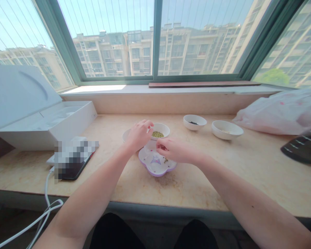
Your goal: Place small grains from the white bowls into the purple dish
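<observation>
A white flower-shaped dish (156, 169) with a purple rim and a cartoon figure sits in front of me, a few small beans scattered in it. Behind it stands a white bowl (166, 128) holding green mung beans (158, 134). At that bowl's left side is my left hand (142, 132), its fingers curled together near the rim; what they hold, if anything, is hidden. My right hand (172, 149) hovers over the dish with fingers pinched, and I cannot make out anything between them. Another white bowl (125, 135) is partly covered by my left hand.
Further right are a white bowl (195, 121) with dark beans and another bowl (227, 130) with pale contents. A plastic bag (280, 112) and a black object (303, 147) lie at right. At left are an open white box (75, 116), a phone (76, 169) and a white cable (47, 190).
</observation>
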The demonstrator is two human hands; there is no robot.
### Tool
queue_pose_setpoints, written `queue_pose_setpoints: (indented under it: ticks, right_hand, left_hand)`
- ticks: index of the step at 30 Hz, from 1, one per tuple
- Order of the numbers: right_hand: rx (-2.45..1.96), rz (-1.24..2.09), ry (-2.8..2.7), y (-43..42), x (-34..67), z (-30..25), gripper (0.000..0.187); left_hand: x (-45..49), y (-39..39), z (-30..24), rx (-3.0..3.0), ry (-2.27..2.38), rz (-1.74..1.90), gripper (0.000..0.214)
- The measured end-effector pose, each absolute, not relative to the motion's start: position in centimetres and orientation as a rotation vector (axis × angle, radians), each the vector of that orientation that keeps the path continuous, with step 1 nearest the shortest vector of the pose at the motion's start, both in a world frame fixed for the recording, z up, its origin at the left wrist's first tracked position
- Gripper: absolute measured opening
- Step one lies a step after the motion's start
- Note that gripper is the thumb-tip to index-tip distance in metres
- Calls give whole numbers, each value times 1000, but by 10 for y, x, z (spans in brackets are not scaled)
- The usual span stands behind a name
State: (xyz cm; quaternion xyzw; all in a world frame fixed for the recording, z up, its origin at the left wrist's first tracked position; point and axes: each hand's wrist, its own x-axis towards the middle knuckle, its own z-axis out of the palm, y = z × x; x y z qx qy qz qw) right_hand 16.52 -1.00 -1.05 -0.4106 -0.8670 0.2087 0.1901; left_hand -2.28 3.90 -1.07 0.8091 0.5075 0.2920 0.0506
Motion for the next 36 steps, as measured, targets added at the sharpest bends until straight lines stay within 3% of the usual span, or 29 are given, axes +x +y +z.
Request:
queue_pose_setpoints:
  ticks: [6, 12, 21, 27, 31, 36]
  right_hand:
    - [-850, 1439, -1934, -11, 165, 3, 28]
    - [-665, 1741, -1563, -12, 166, 7, 33]
    - [-633, 1757, -1566, -15, 167, 11, 27]
    - [-548, 1783, -1529, -16, 169, 12, 26]
    - [-601, 1646, -1493, -11, 170, 13, 30]
    - [-835, 1249, -1435, 7, 168, -4, 29]
  left_hand:
    - [-22, 37, -7, 2369, 1609, 930, 23]
    - [-17, 32, -4, 2223, 1532, 969, 17]
    - [-6, 14, -11, 2573, 930, 528, 16]
    - [-5, 5, -11, 2612, 903, 176, 15]
    - [-3, -2, -5, 2592, 965, 28, 21]
    - [2, -8, -7, 2608, 982, 110, 17]
